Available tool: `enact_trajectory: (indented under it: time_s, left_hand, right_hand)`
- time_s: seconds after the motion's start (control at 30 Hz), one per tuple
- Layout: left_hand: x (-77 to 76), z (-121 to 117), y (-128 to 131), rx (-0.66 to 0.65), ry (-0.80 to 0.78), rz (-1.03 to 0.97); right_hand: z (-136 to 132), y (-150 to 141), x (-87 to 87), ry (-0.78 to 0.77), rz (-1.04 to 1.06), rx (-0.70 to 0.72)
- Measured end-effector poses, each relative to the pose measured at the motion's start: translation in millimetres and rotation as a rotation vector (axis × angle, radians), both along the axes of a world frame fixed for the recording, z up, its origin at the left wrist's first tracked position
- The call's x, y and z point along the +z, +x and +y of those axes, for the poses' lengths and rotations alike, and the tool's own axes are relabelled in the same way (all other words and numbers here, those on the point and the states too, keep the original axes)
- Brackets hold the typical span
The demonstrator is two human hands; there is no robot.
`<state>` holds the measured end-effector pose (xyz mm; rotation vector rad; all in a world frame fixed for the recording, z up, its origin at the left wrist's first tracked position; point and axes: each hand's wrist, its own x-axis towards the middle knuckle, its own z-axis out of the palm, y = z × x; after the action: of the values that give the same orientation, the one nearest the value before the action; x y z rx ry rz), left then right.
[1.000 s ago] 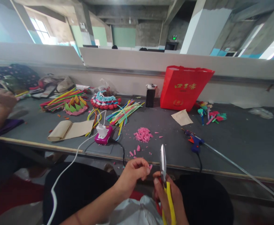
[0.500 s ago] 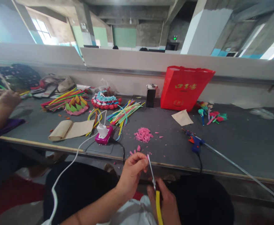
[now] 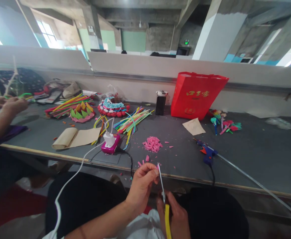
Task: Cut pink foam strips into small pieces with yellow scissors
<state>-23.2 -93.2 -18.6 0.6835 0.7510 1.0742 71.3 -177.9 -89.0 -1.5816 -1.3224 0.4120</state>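
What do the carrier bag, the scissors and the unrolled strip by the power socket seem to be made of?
Red carrier bag: probably non-woven fabric, faintly glossy, with soft creased sides.
Scissors: shiny metal blades; smooth yellow handle, likely plastic.
Tan strip: matt, perhaps paper; it curls into a roll.

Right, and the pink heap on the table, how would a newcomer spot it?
On the dark grey table, find the big red bag with gold lettering, then the white-lidded black bottle left of it. Nearer the camera lies the mound of small pink pieces. Unlike the loose pink bits around it, it is heaped together.
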Motion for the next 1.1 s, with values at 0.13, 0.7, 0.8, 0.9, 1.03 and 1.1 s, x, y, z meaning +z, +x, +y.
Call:
enact_trajectory:
  time_s: [0.13, 0.7, 0.8, 0.9, 1.03, 1.1]
  left_hand:
    - [-0.2, -0.6, 0.5, 0.003, 0.011, -0.011]
    - [-1.1, -0.2, 1.2, -0.025, 0.017, -0.034]
    - [-2.4, -0.9, 0.8, -0.037, -0.007, -0.032]
    - [-2.5, -1.4, 0.7, -0.038, -0.018, -0.045]
    - [-1.3, -1.3, 0.9, -0.047, -0.020, -0.063]
    - [-1.2, -1.1, 1.2, -0.049, -0.024, -0.066]
  right_hand:
    - [-0.1, -1.0, -0.2, -0.010, 0.015, 0.012]
    - [1.2, -1.6, 2.7, -0.060, 0.086, 0.006]
    - [1.4, -2.8, 4.3, -0.076, 0.123, 0.034]
    - [0.9, -3.3, 6.0, -0.086, 0.141, 0.050]
    - [-0.2, -3.4, 6.4, -0.069, 0.133, 0.042]
    - [-0.7, -4.0, 6.5, -0.065, 0.137, 0.039]
